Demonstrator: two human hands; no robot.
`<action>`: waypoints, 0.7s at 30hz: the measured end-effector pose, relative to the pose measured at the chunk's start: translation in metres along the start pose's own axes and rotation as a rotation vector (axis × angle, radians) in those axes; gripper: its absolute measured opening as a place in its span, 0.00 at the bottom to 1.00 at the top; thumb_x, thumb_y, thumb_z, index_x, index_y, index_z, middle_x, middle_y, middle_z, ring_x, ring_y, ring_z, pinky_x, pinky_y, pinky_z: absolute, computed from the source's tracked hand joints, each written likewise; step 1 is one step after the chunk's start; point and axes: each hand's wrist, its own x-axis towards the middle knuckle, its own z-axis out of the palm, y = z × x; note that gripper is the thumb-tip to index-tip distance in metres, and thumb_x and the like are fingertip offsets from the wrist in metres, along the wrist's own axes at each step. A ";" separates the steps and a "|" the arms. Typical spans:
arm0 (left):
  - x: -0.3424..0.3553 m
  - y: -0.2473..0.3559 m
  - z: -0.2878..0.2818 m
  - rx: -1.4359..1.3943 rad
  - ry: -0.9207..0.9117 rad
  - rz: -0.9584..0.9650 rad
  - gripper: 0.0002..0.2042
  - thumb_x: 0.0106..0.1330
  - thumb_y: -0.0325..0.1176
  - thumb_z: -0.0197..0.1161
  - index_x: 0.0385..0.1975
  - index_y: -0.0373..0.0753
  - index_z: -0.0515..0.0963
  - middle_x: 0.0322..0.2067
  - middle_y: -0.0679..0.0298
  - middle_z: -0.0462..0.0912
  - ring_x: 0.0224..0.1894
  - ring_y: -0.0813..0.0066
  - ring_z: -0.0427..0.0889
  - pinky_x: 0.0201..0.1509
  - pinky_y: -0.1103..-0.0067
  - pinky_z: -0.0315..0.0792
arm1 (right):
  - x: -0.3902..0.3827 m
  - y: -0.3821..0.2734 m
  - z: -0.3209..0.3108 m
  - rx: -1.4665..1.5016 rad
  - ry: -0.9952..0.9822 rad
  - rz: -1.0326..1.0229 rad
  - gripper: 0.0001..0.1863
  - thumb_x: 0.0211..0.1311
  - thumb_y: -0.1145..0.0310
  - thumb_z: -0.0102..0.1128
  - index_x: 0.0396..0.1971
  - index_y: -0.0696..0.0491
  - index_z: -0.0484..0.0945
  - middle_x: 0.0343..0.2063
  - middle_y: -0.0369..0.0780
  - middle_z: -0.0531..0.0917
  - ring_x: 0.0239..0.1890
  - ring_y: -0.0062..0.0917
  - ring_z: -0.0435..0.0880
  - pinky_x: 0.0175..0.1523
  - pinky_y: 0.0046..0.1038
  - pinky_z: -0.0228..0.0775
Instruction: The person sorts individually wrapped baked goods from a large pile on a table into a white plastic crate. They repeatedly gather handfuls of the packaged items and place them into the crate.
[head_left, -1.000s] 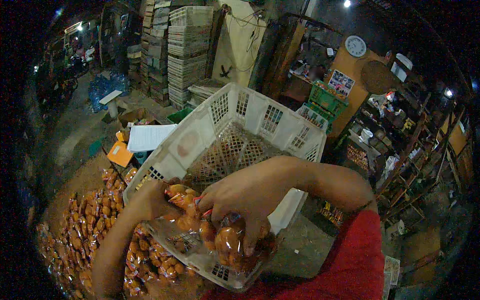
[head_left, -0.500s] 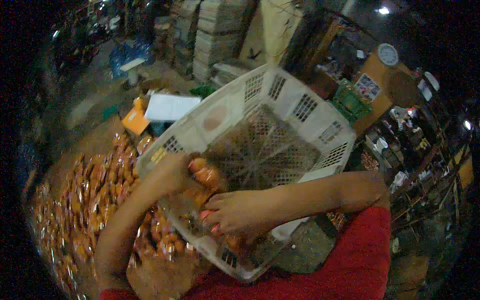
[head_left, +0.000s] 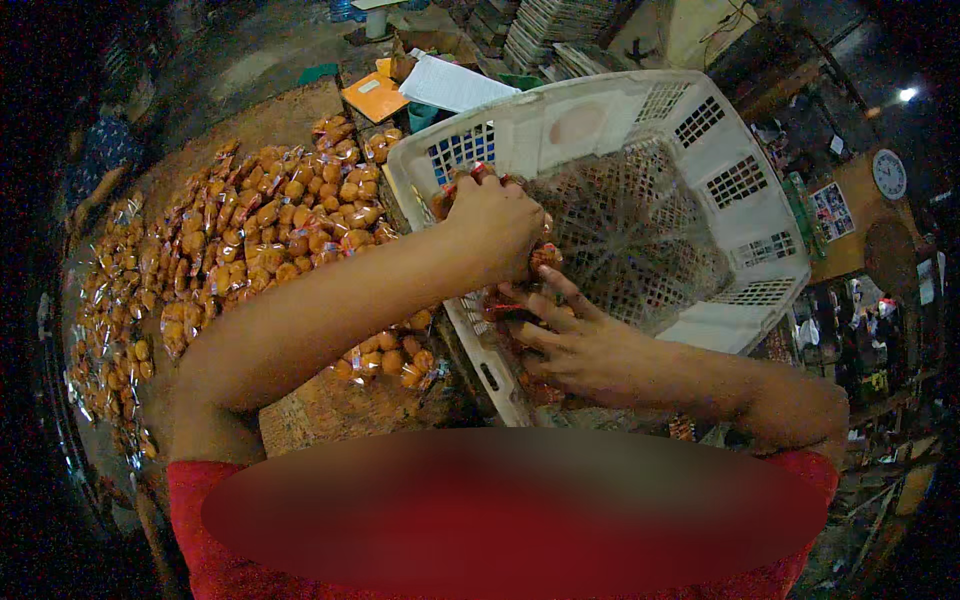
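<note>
Table (head_left: 320, 415), brown wood, fills the left half; its near edge is mostly blocked by the wearer's red shirt (head_left: 205, 520). Other person (head_left: 105, 150) at its far-left corner, dark patterned top, one arm down; that hand is too dark to read.

Heap of packs (head_left: 270, 220): clear film, round orange-brown pieces, spread from the left edge across the middle to the right edge. A smaller bunch of packs (head_left: 385, 355) lies nearer the wearer by the right edge, partly under the left forearm.

Crate (head_left: 535, 115): off-white plastic, slotted walls, open top, dark grid bottom in view. Its left side runs along the table's right edge; can't see what supports it.

White papers (head_left: 455, 85) at the table's far-right corner, just beyond the crate's left wall. Orange folder (head_left: 375, 97) just left of them.

Left hand (head_left: 495, 220): over the crate's left rim, knuckles up, fingers curled tight, gripping packs. Right hand (head_left: 585, 345): over the crate's near-left part, palm down, fingers spread and slightly bent, tips at the packs; thumb hidden, can't tell if it grips.

Handled packs (head_left: 545, 258): between both hands, just inside the crate's left wall, reddish bits showing, mostly covered by fingers.
</note>
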 end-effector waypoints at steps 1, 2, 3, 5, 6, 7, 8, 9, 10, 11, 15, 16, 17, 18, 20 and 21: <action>-0.004 -0.001 0.000 0.031 0.073 0.008 0.16 0.59 0.44 0.67 0.40 0.40 0.82 0.40 0.57 0.84 0.42 0.46 0.83 0.41 0.56 0.80 | -0.005 0.001 -0.011 0.059 0.001 -0.018 0.25 0.50 0.52 0.69 0.47 0.48 0.80 0.57 0.46 0.72 0.73 0.48 0.56 0.76 0.60 0.34; -0.006 -0.003 -0.002 0.011 0.079 0.041 0.16 0.59 0.44 0.67 0.40 0.39 0.82 0.39 0.56 0.84 0.42 0.47 0.83 0.42 0.57 0.80 | -0.011 0.004 -0.023 0.190 0.065 -0.017 0.25 0.55 0.51 0.69 0.49 0.49 0.79 0.56 0.47 0.72 0.72 0.46 0.60 0.78 0.53 0.38; -0.008 -0.007 -0.006 -0.010 0.084 0.071 0.17 0.59 0.44 0.67 0.41 0.38 0.82 0.39 0.55 0.85 0.42 0.48 0.84 0.43 0.58 0.80 | -0.020 0.005 -0.036 0.346 0.044 0.135 0.27 0.59 0.49 0.66 0.53 0.51 0.77 0.59 0.48 0.71 0.72 0.46 0.60 0.78 0.49 0.39; -0.010 -0.017 -0.019 -0.157 -0.097 0.157 0.19 0.59 0.45 0.67 0.42 0.36 0.81 0.39 0.54 0.86 0.42 0.50 0.85 0.46 0.61 0.80 | -0.031 0.007 -0.052 0.687 0.181 0.324 0.31 0.68 0.47 0.60 0.61 0.53 0.73 0.64 0.49 0.68 0.73 0.44 0.60 0.79 0.41 0.42; -0.006 -0.025 -0.030 -0.280 -0.285 0.215 0.20 0.60 0.45 0.68 0.42 0.35 0.81 0.39 0.53 0.86 0.42 0.52 0.85 0.47 0.62 0.80 | -0.031 0.007 -0.053 0.749 0.097 0.559 0.34 0.70 0.44 0.55 0.65 0.54 0.68 0.66 0.48 0.67 0.73 0.43 0.61 0.79 0.38 0.44; -0.008 -0.031 -0.039 -0.378 -0.425 0.221 0.21 0.62 0.46 0.68 0.44 0.33 0.80 0.39 0.52 0.87 0.41 0.55 0.86 0.48 0.65 0.79 | -0.030 0.006 -0.052 0.772 0.067 0.730 0.37 0.72 0.42 0.50 0.68 0.55 0.64 0.69 0.48 0.65 0.73 0.42 0.61 0.78 0.36 0.46; -0.009 -0.037 -0.048 -0.353 -0.456 0.198 0.22 0.64 0.47 0.68 0.45 0.31 0.80 0.38 0.50 0.87 0.41 0.58 0.87 0.50 0.68 0.79 | -0.028 0.005 -0.047 0.755 0.022 0.927 0.40 0.75 0.39 0.45 0.72 0.56 0.59 0.71 0.47 0.63 0.73 0.41 0.62 0.77 0.33 0.48; -0.016 -0.043 -0.054 -0.437 -0.289 0.204 0.21 0.66 0.46 0.66 0.46 0.32 0.80 0.38 0.51 0.87 0.41 0.59 0.87 0.50 0.68 0.79 | -0.023 0.005 -0.039 0.887 0.063 0.788 0.39 0.75 0.38 0.41 0.72 0.55 0.60 0.69 0.47 0.66 0.72 0.39 0.64 0.76 0.34 0.52; -0.027 -0.049 -0.059 -0.527 -0.108 0.190 0.20 0.68 0.46 0.64 0.46 0.32 0.80 0.39 0.52 0.87 0.42 0.61 0.86 0.50 0.68 0.78 | -0.018 0.005 -0.030 0.976 0.089 0.666 0.39 0.76 0.37 0.37 0.72 0.53 0.60 0.68 0.46 0.68 0.71 0.38 0.65 0.74 0.35 0.57; -0.038 -0.053 -0.062 -0.607 0.086 0.175 0.19 0.71 0.45 0.63 0.47 0.33 0.80 0.39 0.53 0.87 0.42 0.62 0.86 0.50 0.69 0.78 | -0.013 0.007 -0.022 1.183 -0.040 0.700 0.40 0.75 0.36 0.33 0.73 0.52 0.59 0.68 0.45 0.69 0.71 0.36 0.66 0.74 0.35 0.57; -0.079 -0.061 -0.063 -0.905 0.530 -0.049 0.16 0.72 0.43 0.61 0.41 0.32 0.83 0.34 0.54 0.86 0.39 0.63 0.85 0.47 0.72 0.76 | -0.017 0.025 -0.022 1.707 -0.334 0.619 0.42 0.74 0.32 0.24 0.75 0.48 0.55 0.68 0.41 0.71 0.69 0.30 0.70 0.75 0.36 0.56; -0.091 -0.059 -0.063 -0.915 0.587 -0.137 0.15 0.72 0.41 0.61 0.41 0.32 0.83 0.34 0.55 0.86 0.39 0.64 0.85 0.47 0.73 0.76 | -0.020 0.032 -0.029 1.571 -0.223 0.488 0.43 0.73 0.31 0.21 0.75 0.48 0.55 0.67 0.40 0.72 0.68 0.29 0.71 0.74 0.36 0.57; -0.100 -0.056 -0.063 -0.914 0.677 -0.188 0.14 0.72 0.39 0.62 0.41 0.32 0.83 0.34 0.55 0.86 0.39 0.65 0.85 0.47 0.74 0.75 | -0.022 0.039 -0.037 1.472 -0.207 0.657 0.51 0.70 0.27 0.22 0.77 0.55 0.48 0.73 0.40 0.61 0.75 0.28 0.57 0.78 0.34 0.45; -0.105 -0.053 -0.062 -1.010 0.627 -0.317 0.13 0.71 0.38 0.62 0.41 0.33 0.83 0.34 0.56 0.85 0.40 0.63 0.84 0.48 0.74 0.74 | -0.019 0.045 -0.041 1.452 -0.153 0.784 0.50 0.70 0.27 0.22 0.77 0.55 0.48 0.72 0.40 0.63 0.74 0.28 0.58 0.77 0.34 0.46; -0.108 -0.041 -0.058 -0.863 0.652 -0.188 0.13 0.71 0.37 0.62 0.41 0.33 0.83 0.36 0.54 0.84 0.41 0.61 0.84 0.48 0.72 0.74 | -0.005 0.055 -0.042 1.414 0.013 0.885 0.50 0.71 0.27 0.23 0.76 0.55 0.51 0.70 0.40 0.67 0.72 0.27 0.62 0.75 0.33 0.50; -0.106 -0.036 -0.056 -0.790 0.647 -0.171 0.12 0.72 0.37 0.61 0.41 0.33 0.83 0.37 0.54 0.84 0.41 0.60 0.84 0.48 0.71 0.74 | 0.012 0.060 -0.035 1.397 0.126 0.858 0.50 0.71 0.27 0.23 0.75 0.55 0.53 0.69 0.39 0.69 0.70 0.27 0.65 0.74 0.33 0.53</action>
